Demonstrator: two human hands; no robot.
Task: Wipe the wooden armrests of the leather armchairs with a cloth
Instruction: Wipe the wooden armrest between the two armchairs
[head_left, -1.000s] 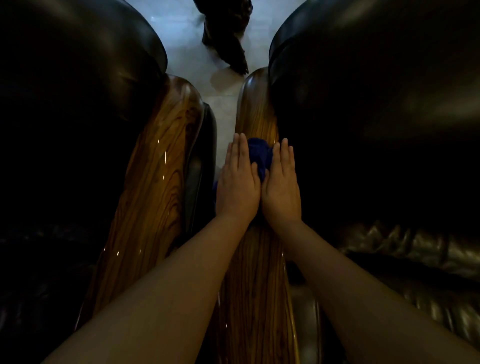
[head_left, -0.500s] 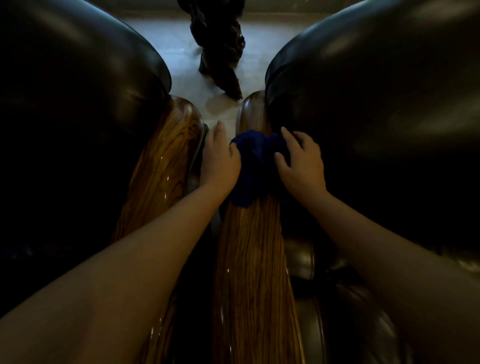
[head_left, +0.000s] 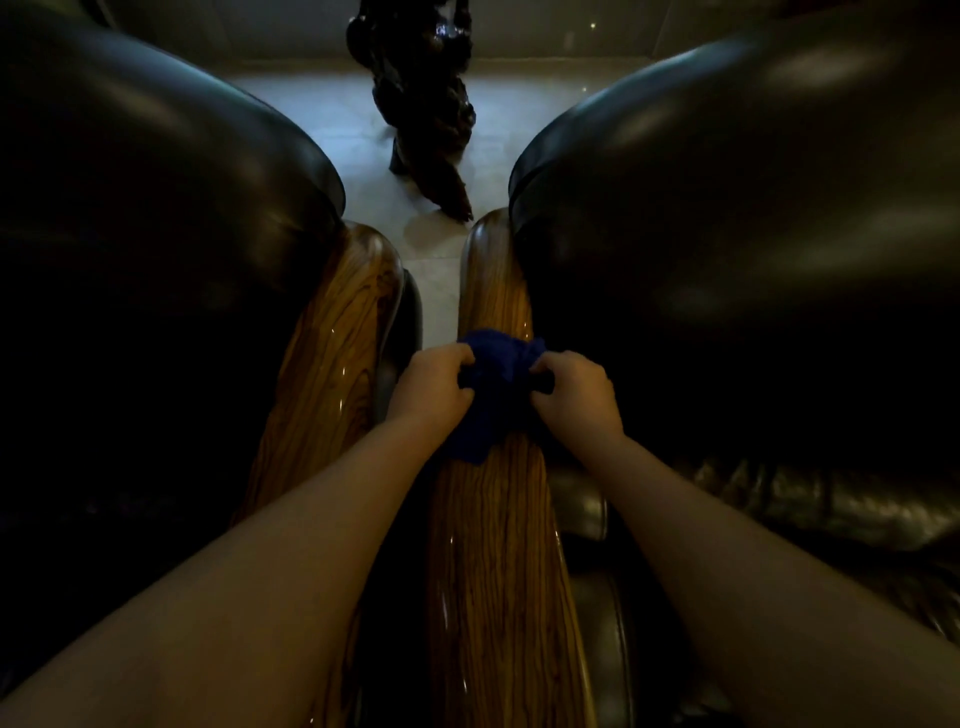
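A dark blue cloth (head_left: 496, 384) is bunched across the glossy wooden armrest (head_left: 498, 545) of the right black leather armchair (head_left: 737, 249). My left hand (head_left: 434, 387) grips the cloth's left side, fingers curled into it. My right hand (head_left: 574, 392) grips its right side, against the dark leather. A second wooden armrest (head_left: 332, 358) belongs to the left black leather armchair (head_left: 145, 208) and runs parallel, with nothing on it. The cloth's lower corner hangs toward me over the wood.
A narrow gap with pale tiled floor (head_left: 436, 306) separates the two armrests. A dark twisted carved object (head_left: 426, 124) stands on the floor beyond the chairs. The right chair's creased leather seat (head_left: 779, 499) lies at the lower right.
My hands lay flat on the cloth a second ago; they spread apart, and now both have curled shut on it, bunching it. The cloth sits farther from the armrest's far end than half a second ago.
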